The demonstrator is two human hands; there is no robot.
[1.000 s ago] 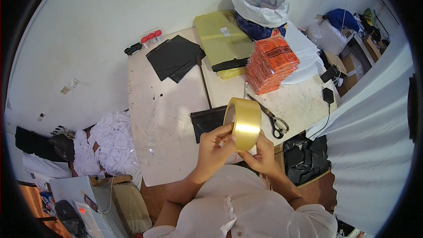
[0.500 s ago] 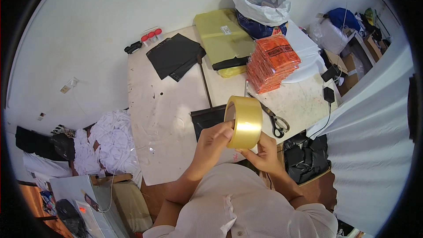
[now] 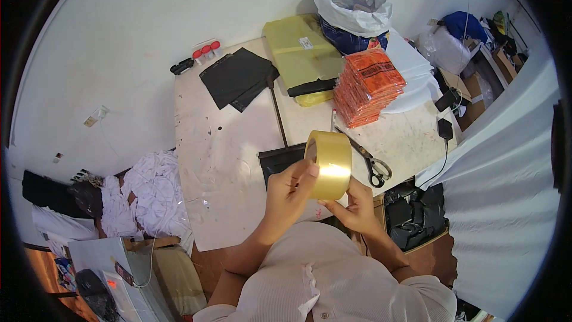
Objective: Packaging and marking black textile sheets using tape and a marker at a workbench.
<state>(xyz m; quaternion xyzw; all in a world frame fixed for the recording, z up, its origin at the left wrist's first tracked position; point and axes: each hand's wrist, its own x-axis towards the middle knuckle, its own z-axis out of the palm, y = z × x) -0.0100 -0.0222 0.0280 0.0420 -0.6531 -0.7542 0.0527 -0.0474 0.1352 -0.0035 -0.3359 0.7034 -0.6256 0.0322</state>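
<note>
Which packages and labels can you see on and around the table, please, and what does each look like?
Orange packets: neat stack, right part of the table, dark print.
Yellow bag: flat, far edge, small white label.
Black bags: flat pile, far left.
White sack: open, behind the table.

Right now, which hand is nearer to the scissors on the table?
Right. The right hand holds the tape roll from below, just left of the scissors. The left hand is on the roll's far side, farther away.
</note>
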